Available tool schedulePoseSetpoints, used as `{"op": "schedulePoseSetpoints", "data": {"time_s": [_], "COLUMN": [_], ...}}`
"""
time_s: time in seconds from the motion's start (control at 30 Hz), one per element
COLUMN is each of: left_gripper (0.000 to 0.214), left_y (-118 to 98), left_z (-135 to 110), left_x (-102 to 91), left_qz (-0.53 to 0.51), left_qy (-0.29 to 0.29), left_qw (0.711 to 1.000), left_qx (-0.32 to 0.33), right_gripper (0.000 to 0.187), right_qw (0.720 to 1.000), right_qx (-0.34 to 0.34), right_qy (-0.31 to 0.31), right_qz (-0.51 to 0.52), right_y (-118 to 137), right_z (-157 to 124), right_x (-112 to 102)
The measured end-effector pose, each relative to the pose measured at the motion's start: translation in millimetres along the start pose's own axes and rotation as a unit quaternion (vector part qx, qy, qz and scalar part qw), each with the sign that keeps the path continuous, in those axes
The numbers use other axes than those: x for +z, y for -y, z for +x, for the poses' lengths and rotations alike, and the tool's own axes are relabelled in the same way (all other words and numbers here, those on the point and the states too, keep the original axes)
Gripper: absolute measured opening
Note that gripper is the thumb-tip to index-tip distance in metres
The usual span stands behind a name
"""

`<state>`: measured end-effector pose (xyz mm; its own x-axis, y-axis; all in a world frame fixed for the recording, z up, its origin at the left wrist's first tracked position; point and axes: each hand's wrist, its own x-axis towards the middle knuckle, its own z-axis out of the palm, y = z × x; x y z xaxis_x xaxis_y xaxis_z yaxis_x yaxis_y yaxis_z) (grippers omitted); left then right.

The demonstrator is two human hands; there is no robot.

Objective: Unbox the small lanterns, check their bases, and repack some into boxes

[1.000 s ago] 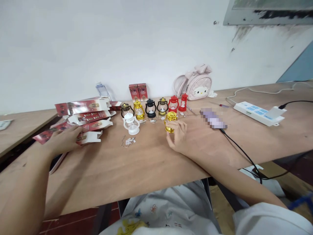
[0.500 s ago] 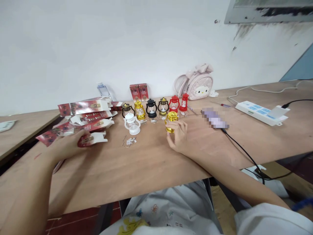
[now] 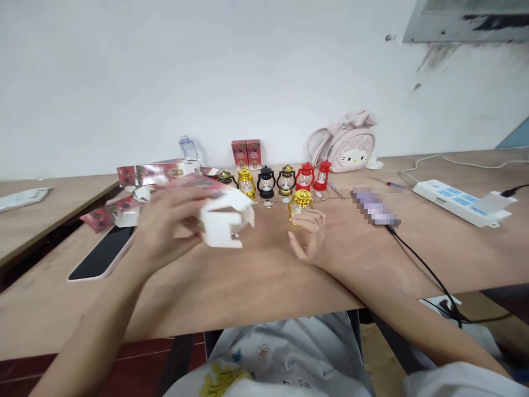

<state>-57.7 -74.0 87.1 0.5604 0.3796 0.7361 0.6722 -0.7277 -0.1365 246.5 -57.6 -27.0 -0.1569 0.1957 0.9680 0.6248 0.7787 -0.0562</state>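
Note:
My left hand [image 3: 167, 226] is closed on a flattened red and white carton [image 3: 225, 218], lifted above the wooden table [image 3: 256, 275] and blurred by motion. My right hand [image 3: 309, 237] rests on the table with fingers loosely apart, just in front of a small gold lantern [image 3: 301, 205] and apparently not holding it. Behind stands a row of small lanterns: gold [image 3: 247, 182], black [image 3: 266, 182], dark with gold [image 3: 286, 180] and two red ones [image 3: 313, 176]. The white lantern is hidden behind the carton.
More flat red cartons [image 3: 140, 182] lie at the left, with a black phone [image 3: 103, 252] in front of them. Two upright red boxes [image 3: 247, 154], a plastic bottle [image 3: 188, 146] and a pink bag [image 3: 345, 143] stand by the wall. A white power strip [image 3: 458, 201] and cables lie right.
My left hand has taken a carton from the pile and carried it right and up toward the middle. My right hand has let go of the gold lantern. The view has shifted slightly left.

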Motion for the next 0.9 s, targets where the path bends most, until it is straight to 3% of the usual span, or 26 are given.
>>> {"op": "schedulePoseSetpoints", "data": {"time_s": [0.07,0.13,0.2,0.3,0.43,0.6,0.67,0.8,0.9], "left_gripper": [0.032,0.034,0.037,0.043,0.05,0.047,0.043,0.037,0.043], "left_y": [-16,-26,-30,-33,-35,-38,-39,-43,-47], "left_z": [11,15,14,4,-10,-17,-20,-22,-20], "left_x": [31.2,63.0,88.2,107.5,112.2,116.0,115.9,109.0,104.0], "left_qz": [-0.034,-0.057,-0.093,-0.14,-0.13,-0.072,-0.05,-0.057,-0.091], "left_qy": [-0.04,-0.075,-0.111,-0.127,-0.129,-0.13,-0.117,-0.023,0.014], "left_qw": [0.994,0.987,0.982,0.977,0.979,0.983,0.987,0.998,0.994], "left_qx": [0.099,0.132,0.122,0.095,0.089,0.103,0.1,-0.008,-0.065], "right_gripper": [0.053,0.059,0.063,0.068,0.073,0.085,0.09,0.09,0.066], "right_qw": [0.999,0.995,0.991,0.985,0.967,0.957,0.954,0.963,0.969], "right_qx": [-0.036,-0.072,-0.09,-0.075,-0.044,0.043,0.046,0.01,-0.014], "right_qy": [0.022,0.052,0.077,0.121,0.189,0.195,0.201,0.202,0.212], "right_qz": [0.019,0.041,0.058,0.092,0.164,0.212,0.217,0.177,0.129], "right_y": [1,1,1,1,2,-2,-4,-2,1], "right_z": [1,2,3,3,0,-9,-10,-8,-6], "right_x": [0,0,0,0,-1,-2,-3,-3,-4]}}
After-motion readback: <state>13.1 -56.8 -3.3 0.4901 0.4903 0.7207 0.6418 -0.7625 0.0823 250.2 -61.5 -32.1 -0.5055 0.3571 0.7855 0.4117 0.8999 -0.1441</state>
